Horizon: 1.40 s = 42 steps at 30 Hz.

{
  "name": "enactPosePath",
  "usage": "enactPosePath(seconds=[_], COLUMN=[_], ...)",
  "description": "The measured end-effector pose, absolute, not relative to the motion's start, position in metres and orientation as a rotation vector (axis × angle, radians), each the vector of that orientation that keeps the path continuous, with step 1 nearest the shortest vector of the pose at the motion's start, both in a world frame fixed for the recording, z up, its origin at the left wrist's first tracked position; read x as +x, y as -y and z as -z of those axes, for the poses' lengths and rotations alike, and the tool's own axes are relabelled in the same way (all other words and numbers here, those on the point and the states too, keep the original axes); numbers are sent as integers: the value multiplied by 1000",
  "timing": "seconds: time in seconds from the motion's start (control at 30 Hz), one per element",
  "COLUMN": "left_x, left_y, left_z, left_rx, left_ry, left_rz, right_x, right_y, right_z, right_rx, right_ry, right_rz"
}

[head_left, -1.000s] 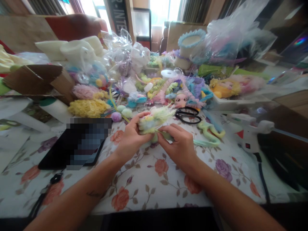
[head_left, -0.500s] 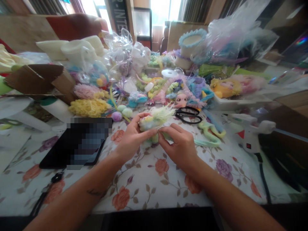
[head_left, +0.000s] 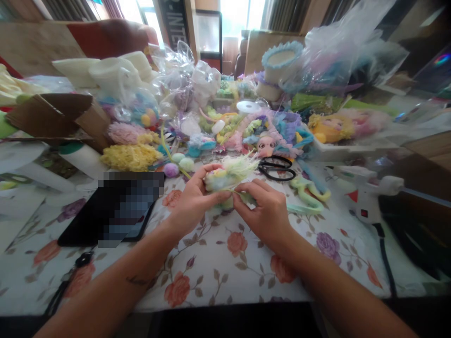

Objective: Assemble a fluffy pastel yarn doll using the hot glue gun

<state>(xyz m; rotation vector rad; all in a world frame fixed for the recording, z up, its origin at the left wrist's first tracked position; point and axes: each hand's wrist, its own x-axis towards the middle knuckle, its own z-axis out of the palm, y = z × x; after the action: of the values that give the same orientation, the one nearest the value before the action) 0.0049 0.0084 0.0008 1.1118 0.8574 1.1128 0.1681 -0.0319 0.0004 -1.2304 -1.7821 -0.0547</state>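
Note:
My left hand [head_left: 193, 197] is closed around a fluffy pale green and yellow piece [head_left: 225, 180] with loose, pale hair-like fibres spreading to the upper right. My right hand [head_left: 262, 204] pinches a thin yellow-green strand [head_left: 237, 190] at the lower edge of this piece, its fingertips close to my left thumb. Part of the fluffy piece is hidden behind my left fingers. Just beyond my right hand lie black-handled scissors [head_left: 276, 169]. A pale green and yellow soft strip [head_left: 306, 202] curls on the tablecloth to the right.
A black tablet [head_left: 84, 213] lies at left. Yarn bundles [head_left: 132, 157], a doll face [head_left: 267, 145] and plastic bags [head_left: 207, 84] crowd the back. At right stand a white glue gun [head_left: 364, 192] and a white tray [head_left: 338, 152] with dolls. A cardboard box [head_left: 52, 117] sits far left.
My right hand has shifted slightly right, and a thin strand now shows at its fingertips. The fluffy piece has moved very slightly right in my left hand.

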Motion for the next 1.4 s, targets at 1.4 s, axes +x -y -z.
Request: enactPosePath(seconds=[1.4], left_x=[2], left_y=[-6], left_z=[2], left_rx=[1241], left_ry=[-893], left_rz=[-1110], right_x=[165], right_y=[34], right_z=[-5], right_rx=[-1178], right_ry=[1666], right_rz=[-104])
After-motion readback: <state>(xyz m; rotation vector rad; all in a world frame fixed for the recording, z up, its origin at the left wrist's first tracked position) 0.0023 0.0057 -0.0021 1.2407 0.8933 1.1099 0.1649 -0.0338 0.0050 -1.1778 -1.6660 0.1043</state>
